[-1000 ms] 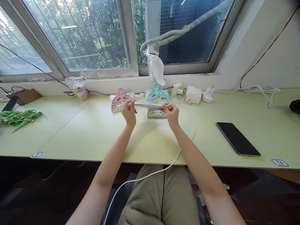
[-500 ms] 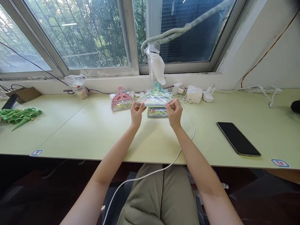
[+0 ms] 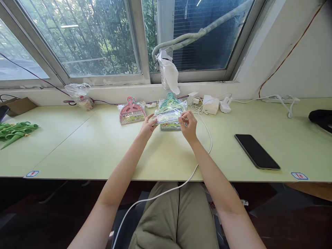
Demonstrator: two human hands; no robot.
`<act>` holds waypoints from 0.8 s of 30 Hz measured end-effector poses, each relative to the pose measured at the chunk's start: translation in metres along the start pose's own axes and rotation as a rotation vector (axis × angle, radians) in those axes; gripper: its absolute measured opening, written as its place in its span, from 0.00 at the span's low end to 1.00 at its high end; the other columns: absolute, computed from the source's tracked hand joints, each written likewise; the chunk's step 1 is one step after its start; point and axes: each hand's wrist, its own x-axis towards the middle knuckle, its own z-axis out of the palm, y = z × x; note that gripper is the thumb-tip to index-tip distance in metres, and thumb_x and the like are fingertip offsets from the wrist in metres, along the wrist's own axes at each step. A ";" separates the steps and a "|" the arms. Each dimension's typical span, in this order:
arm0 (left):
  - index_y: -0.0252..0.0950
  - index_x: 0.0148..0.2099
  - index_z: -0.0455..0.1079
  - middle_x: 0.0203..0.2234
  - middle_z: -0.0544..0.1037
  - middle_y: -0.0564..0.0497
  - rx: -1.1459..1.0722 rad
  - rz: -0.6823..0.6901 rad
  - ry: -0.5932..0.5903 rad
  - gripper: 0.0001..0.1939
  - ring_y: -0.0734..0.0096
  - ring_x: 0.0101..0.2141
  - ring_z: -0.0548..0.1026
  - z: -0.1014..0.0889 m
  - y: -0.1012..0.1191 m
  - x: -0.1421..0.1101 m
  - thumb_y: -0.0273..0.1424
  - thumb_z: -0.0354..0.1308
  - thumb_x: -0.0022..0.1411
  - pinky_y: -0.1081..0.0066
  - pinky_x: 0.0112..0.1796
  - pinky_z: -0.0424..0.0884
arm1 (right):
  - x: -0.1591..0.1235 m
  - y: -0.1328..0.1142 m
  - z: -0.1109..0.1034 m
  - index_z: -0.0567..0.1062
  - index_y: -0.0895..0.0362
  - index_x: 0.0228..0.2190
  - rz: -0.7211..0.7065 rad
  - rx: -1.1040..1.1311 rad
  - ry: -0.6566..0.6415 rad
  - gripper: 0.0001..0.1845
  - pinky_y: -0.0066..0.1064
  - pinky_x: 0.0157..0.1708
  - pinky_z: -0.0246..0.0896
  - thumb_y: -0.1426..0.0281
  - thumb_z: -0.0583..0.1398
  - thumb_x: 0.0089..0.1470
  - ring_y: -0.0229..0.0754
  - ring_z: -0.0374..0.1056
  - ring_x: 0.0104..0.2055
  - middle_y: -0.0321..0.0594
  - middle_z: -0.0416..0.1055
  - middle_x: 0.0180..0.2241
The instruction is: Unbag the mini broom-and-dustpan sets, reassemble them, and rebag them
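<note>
A plastic-wrapped green dustpan and brush set (image 3: 169,114) is held between my two hands at the back of the table. My left hand (image 3: 148,126) grips its left edge, thumb on top. At the right edge my right hand (image 3: 188,125) pinches the wrapper. Under and behind it lies another wrapped green set (image 3: 170,127), largely covered. Just left of my left hand, a wrapped pink dustpan and brush set (image 3: 132,111) rests on the table.
A black phone (image 3: 256,151) lies to the right. A white cable (image 3: 195,169) crosses the table and my lap. White adapters (image 3: 210,104) sit by the wall. At left are green cone-shaped pieces (image 3: 18,131), a cardboard box (image 3: 22,105) and a clear bag (image 3: 83,99).
The held green set has tilted, so its brush bristles now face me, and has come slightly lower over the other set. Both hands still grip it. The camera view has shifted a little.
</note>
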 end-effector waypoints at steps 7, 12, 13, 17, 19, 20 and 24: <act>0.46 0.57 0.66 0.40 0.78 0.54 -0.037 0.033 0.109 0.27 0.80 0.34 0.76 -0.002 -0.010 0.002 0.25 0.62 0.56 0.74 0.42 0.74 | -0.003 0.006 0.007 0.60 0.53 0.23 -0.027 -0.158 -0.008 0.13 0.30 0.30 0.59 0.65 0.57 0.55 0.36 0.57 0.27 0.33 0.60 0.26; 0.43 0.52 0.69 0.40 0.78 0.52 0.037 0.062 0.128 0.24 0.76 0.35 0.76 -0.004 -0.015 0.006 0.26 0.65 0.52 0.73 0.38 0.75 | -0.007 0.002 0.011 0.65 0.52 0.28 0.059 -0.174 0.031 0.07 0.28 0.29 0.62 0.64 0.55 0.57 0.39 0.65 0.38 0.39 0.68 0.38; 0.40 0.48 0.71 0.38 0.78 0.52 0.047 0.064 0.118 0.20 0.76 0.34 0.76 -0.004 -0.015 0.006 0.26 0.66 0.52 0.74 0.37 0.74 | -0.007 0.000 0.011 0.66 0.52 0.30 0.064 -0.167 0.051 0.06 0.28 0.30 0.63 0.64 0.55 0.57 0.40 0.66 0.42 0.40 0.68 0.42; 0.36 0.39 0.71 0.32 0.77 0.52 0.090 0.096 0.098 0.12 0.76 0.31 0.75 -0.003 -0.014 0.005 0.28 0.66 0.51 0.75 0.35 0.73 | -0.005 0.006 0.010 0.68 0.50 0.45 0.106 -0.092 0.145 0.16 0.31 0.37 0.67 0.63 0.60 0.54 0.45 0.62 0.56 0.46 0.63 0.54; 0.36 0.39 0.71 0.31 0.77 0.52 0.111 0.117 0.098 0.12 0.76 0.31 0.75 -0.002 -0.013 0.004 0.30 0.66 0.51 0.75 0.34 0.73 | -0.002 0.017 0.009 0.67 0.51 0.52 0.209 0.011 0.123 0.26 0.33 0.41 0.67 0.62 0.62 0.51 0.46 0.64 0.55 0.47 0.66 0.54; 0.37 0.39 0.70 0.31 0.76 0.52 0.127 0.124 0.095 0.12 0.76 0.31 0.75 -0.002 -0.013 0.004 0.31 0.65 0.52 0.75 0.33 0.73 | 0.000 0.023 0.009 0.67 0.52 0.53 0.278 0.073 0.091 0.28 0.35 0.42 0.68 0.61 0.62 0.50 0.46 0.67 0.52 0.47 0.69 0.51; 0.38 0.42 0.68 0.34 0.76 0.52 0.200 0.145 0.092 0.13 0.73 0.33 0.75 0.000 -0.013 0.002 0.36 0.63 0.55 0.71 0.33 0.76 | 0.003 0.041 0.010 0.72 0.56 0.51 0.472 0.274 0.007 0.31 0.39 0.44 0.68 0.56 0.64 0.46 0.46 0.72 0.44 0.45 0.76 0.43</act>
